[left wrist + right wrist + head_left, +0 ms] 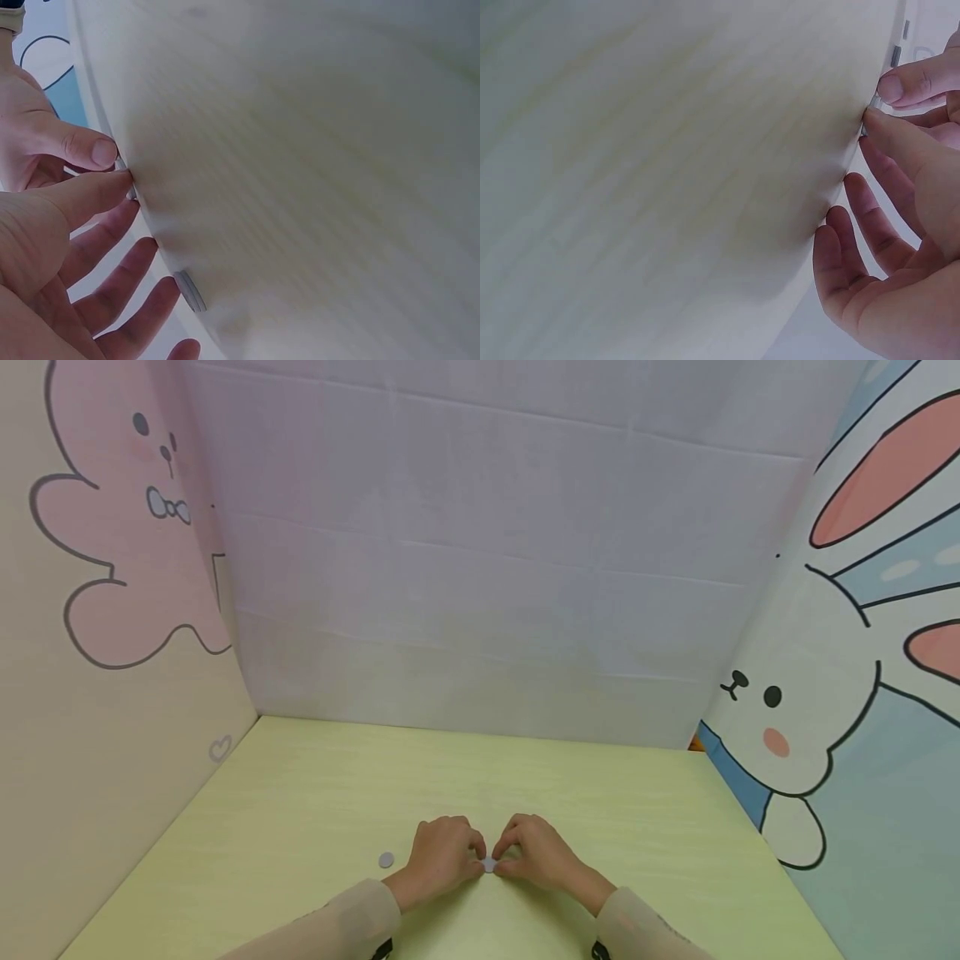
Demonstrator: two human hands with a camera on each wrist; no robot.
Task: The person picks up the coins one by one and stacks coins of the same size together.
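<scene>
A small flat grey disc (489, 865) lies on the table between my two hands. My left hand (444, 853) has its thumb and index finger at the disc's left edge. From the other side, my right hand (542, 853) pinches the right edge the same way. In the left wrist view the other fingers of the left hand (60, 247) reach down to the tabletop. The right wrist view shows the right hand (900, 232) with its other fingers bent near the surface. Fingertips hide most of the held disc in both wrist views.
Another grey disc (386, 860) lies left of the left hand; its edge looks layered in the left wrist view (190, 291). The pale yellow table (337, 777) meets a white back sheet (480, 568), a left panel (135, 735) and a rabbit-printed right panel (885, 827).
</scene>
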